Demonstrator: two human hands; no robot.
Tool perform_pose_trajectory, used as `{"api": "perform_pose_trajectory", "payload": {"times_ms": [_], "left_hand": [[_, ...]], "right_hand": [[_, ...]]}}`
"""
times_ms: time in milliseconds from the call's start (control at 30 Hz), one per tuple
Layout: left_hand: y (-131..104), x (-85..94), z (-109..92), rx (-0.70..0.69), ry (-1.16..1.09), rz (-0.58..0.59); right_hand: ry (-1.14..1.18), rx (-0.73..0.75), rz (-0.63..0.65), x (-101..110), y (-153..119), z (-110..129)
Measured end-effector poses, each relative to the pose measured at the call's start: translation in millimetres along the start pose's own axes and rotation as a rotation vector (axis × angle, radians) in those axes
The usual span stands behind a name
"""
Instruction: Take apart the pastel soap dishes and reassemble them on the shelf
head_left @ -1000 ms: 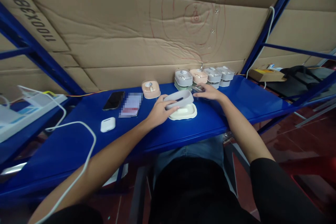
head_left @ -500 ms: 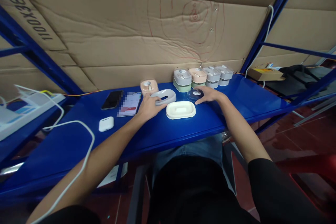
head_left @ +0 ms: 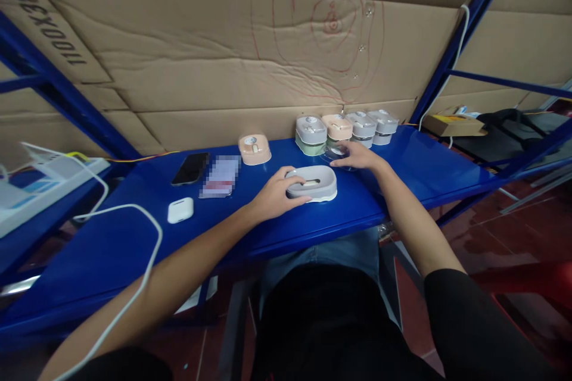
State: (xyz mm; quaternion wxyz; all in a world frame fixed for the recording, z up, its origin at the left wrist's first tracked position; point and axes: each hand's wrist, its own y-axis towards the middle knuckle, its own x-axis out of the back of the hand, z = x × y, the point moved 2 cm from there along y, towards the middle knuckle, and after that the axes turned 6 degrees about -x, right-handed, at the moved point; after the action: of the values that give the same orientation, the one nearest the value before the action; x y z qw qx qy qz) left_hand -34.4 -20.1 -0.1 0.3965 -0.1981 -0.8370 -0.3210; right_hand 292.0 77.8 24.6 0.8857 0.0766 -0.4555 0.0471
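Note:
In the head view, my left hand grips the left end of a grey oval soap-dish-like tray with a slot in its middle. The tray sits over the cream base, which shows as a pale rim below it and through the slot. My right hand is behind and to the right, with thumb and fingers curled round a clear domed plastic lid near the desk's surface.
Several clear-topped boxes, grey and peach, stand stacked along the cardboard wall. A single peach box is left of them. Two phones, one dark, and a white earbud case lie at left. A white cable crosses my left forearm.
My left hand has carried the grey tray right and toward me, onto the cream base. My right hand has shifted slightly back, still at the clear lid.

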Motion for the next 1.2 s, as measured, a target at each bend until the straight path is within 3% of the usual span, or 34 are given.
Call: {"api": "perform_pose_trajectory", "payload": {"times_ms": [333,633,867,1067,1200], "left_hand": [[4.4,2.3,-5.7,0.036,-0.001,-0.135],[5.6,-5.3,-1.2,0.078,-0.065,-0.105],[5.6,-4.0,-7.9,0.078,-0.072,-0.108],[3.1,-3.5,-12.2,0.051,-0.004,-0.107],[2.1,-6.5,-11.7,0.021,0.026,-0.105]], "right_hand": [[0.098,0.210,-0.109,1.5,-16.5,26.4],[0.134,0.274,-0.125,2.5,-23.8,36.8],[0.199,0.446,0.063,-2.9,-40.9,63.1],[0.211,0.434,0.200,-6.6,-46.3,70.3],[0.210,0.418,0.212,-4.8,-46.9,70.2]]}}
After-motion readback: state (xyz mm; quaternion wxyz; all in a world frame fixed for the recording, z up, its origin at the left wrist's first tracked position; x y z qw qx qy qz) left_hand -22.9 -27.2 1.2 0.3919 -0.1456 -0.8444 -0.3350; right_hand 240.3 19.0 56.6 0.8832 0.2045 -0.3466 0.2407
